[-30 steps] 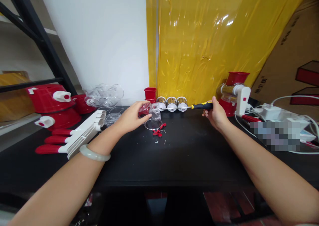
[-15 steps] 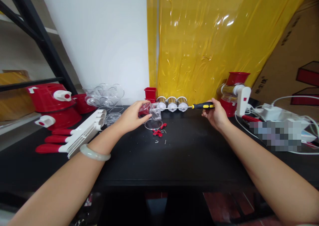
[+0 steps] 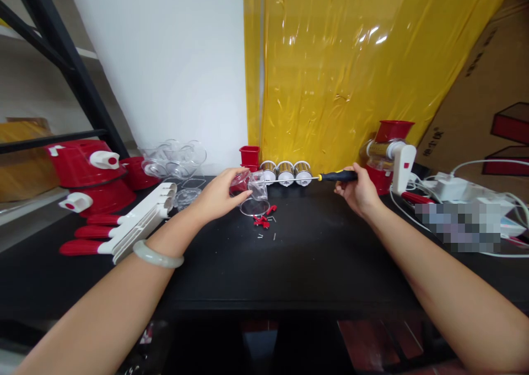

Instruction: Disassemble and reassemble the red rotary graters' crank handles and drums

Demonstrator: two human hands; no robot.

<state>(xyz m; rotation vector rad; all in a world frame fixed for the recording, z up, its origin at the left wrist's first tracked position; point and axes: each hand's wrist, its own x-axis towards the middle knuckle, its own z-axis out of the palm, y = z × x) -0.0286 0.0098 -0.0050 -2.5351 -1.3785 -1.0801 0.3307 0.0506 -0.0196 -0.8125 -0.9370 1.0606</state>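
Observation:
My left hand [image 3: 218, 196] is closed around a clear plastic housing with a red part inside [image 3: 253, 186], held just above the black table [image 3: 289, 259]. My right hand [image 3: 359, 190] grips the black-and-yellow handle of a screwdriver [image 3: 336, 175]. Its thin shaft runs level to the left, and the tip meets the clear housing. Under the housing lie small red clips [image 3: 262, 218] and a few loose screws [image 3: 268, 235].
Three metal drum blades [image 3: 285, 172] and a small red cup [image 3: 249, 156] stand by the yellow sheet. A red-and-white grater [image 3: 390, 155] is at right, with cables and a charger [image 3: 450, 186] beyond. Red and white parts [image 3: 103, 199] and clear bowls [image 3: 176, 160] sit at left.
The screwdriver handle has turned a little in my right hand. Both hands and the housing stay in place.

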